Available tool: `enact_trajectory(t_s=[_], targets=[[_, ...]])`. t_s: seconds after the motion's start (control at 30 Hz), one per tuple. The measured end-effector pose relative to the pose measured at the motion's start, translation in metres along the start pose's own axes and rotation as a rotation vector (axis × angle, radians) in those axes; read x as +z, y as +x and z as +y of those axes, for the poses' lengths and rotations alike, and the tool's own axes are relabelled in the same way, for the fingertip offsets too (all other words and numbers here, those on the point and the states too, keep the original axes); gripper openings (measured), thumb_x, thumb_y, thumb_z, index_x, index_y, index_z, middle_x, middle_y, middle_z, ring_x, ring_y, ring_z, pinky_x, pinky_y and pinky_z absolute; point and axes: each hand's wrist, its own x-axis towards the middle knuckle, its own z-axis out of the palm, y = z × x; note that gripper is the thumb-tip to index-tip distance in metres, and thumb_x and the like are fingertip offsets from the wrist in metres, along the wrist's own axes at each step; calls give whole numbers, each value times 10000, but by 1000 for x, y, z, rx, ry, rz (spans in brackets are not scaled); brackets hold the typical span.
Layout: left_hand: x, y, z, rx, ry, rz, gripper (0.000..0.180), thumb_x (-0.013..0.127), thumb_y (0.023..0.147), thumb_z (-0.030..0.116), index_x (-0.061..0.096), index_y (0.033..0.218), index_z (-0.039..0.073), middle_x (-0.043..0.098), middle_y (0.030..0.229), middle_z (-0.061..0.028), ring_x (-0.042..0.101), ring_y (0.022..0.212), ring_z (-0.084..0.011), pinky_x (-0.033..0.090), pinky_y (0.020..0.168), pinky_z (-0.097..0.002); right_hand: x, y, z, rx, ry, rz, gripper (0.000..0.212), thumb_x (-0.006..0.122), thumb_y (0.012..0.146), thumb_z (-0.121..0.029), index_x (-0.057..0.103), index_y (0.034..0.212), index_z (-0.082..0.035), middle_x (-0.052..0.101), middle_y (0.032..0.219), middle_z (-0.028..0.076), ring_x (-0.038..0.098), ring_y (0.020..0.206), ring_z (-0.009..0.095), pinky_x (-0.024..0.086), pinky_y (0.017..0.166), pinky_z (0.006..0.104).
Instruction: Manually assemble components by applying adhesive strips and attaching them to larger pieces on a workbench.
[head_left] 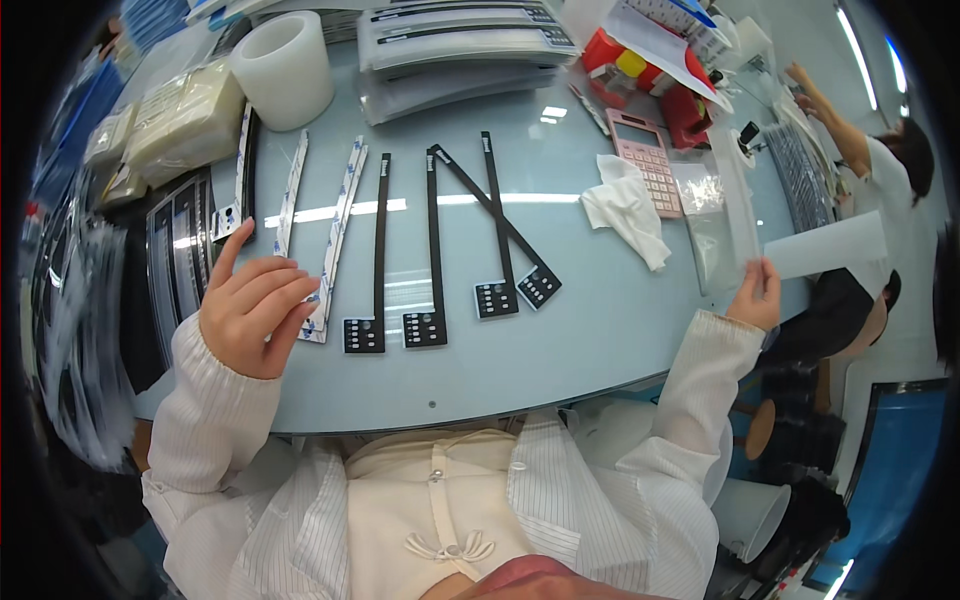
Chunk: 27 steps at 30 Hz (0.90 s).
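Left hand [255, 310]: fingers loosely parted, near blue-marked white strips [345, 220]
Right hand [757, 295]: fingers narrow, pinching pale sheet [825, 245]
Bench [560, 350]: carrying black strips [381, 230], including a crossed pair

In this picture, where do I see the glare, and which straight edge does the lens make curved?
Head view: ceiling tubes shine at upper right, and white reflection streaks cross the glossy tabletop around the black strips; head view: the tabletop's near edge bows, and the corners fall to black.
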Motion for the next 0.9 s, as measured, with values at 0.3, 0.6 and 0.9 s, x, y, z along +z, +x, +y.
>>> enact_trajectory(t_s=[0.3, 0.6, 0.9], targets=[[0, -9, -12, 9, 10, -37, 158, 666, 789, 15, 714, 938, -5, 713, 879, -128, 690, 912, -293, 346, 1117, -606, 18, -24, 63, 493, 461, -7, 209, 710, 910, -64, 703, 1094, 36, 717, 1044, 97, 656, 952, 155, 528, 866, 291], [-5, 55, 29, 192, -50, -70, 305, 661, 819, 37, 683, 1119, -11, 675, 1162, -183, 615, 1157, -382, 389, 1097, -563, -19, -21, -18, -186, 253, 184, 187, 679, 876, 73, 738, 1030, -15, 732, 1032, 81, 686, 946, 197, 539, 851, 305], [59, 173, 105, 540, -126, -97, 671, 747, 787, 88, 502, 1411, 81, 428, 1522, -139, 423, 1394, -330, 408, 1113, -430, -24, -30, -66, -515, 167, 127, 207, 700, 784, 114, 740, 919, -38, 731, 956, 109, 700, 907, 263, 560, 828, 335]])
